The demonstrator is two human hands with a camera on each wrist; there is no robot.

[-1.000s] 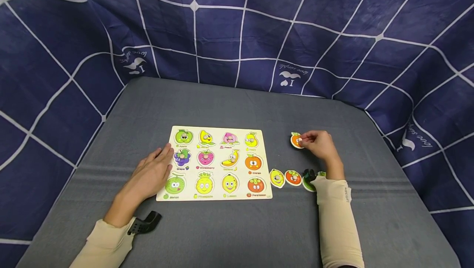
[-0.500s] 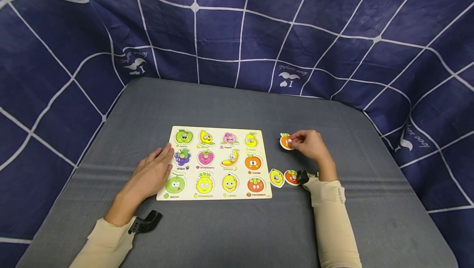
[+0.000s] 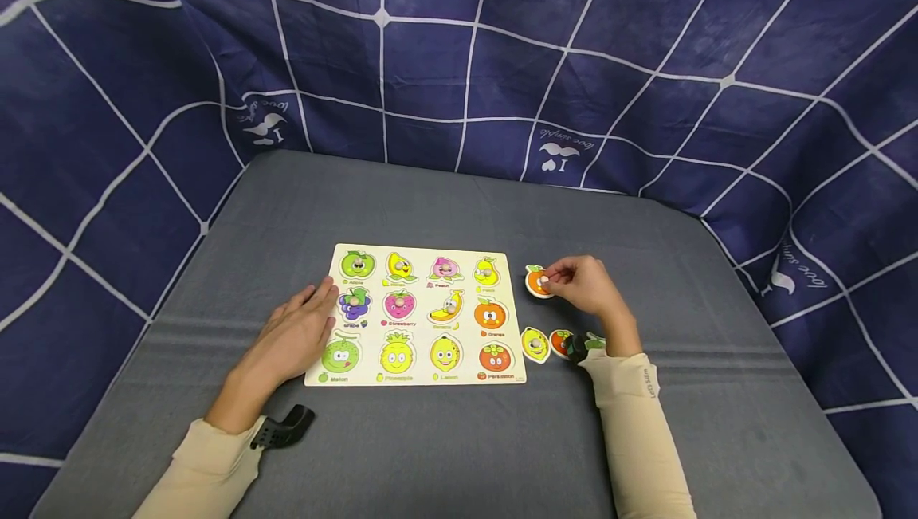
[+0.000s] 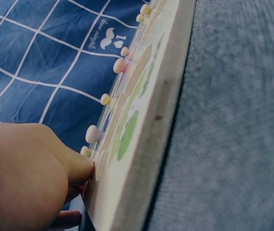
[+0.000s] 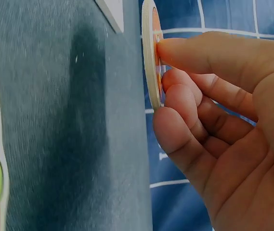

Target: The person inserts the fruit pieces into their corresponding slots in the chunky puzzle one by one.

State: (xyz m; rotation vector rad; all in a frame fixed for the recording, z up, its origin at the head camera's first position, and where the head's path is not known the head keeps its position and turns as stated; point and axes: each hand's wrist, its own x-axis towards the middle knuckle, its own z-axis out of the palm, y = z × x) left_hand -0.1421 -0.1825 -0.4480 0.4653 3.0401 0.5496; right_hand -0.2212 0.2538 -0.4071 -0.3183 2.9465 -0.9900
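A cream fruit puzzle board [image 3: 416,379] with labelled pictures lies in the middle of the table. My left hand [image 3: 296,332] rests at its left edge, fingers extended; in the left wrist view the thumb [image 4: 76,166] touches the board's face. My right hand [image 3: 590,288] pinches an orange puzzle piece [image 3: 536,284] just right of the board. The right wrist view shows this piece [image 5: 151,57] edge-on, raised off the table, its knob hidden by the fingers. Knobs stand on the apple, grape, strawberry and other upper pieces; the orange and bottom-row pictures show none.
Right of the board, a lemon piece [image 3: 535,344] and a persimmon piece [image 3: 560,343] lie in a row with a green piece [image 3: 594,341]. The right wrist strap covers part of this row. A blue gridded cloth [image 3: 430,49] hangs behind the grey table [image 3: 402,455].
My right hand has moved left toward the board with the orange piece, and slightly nearer to me. My left hand has stayed at the board's edge.
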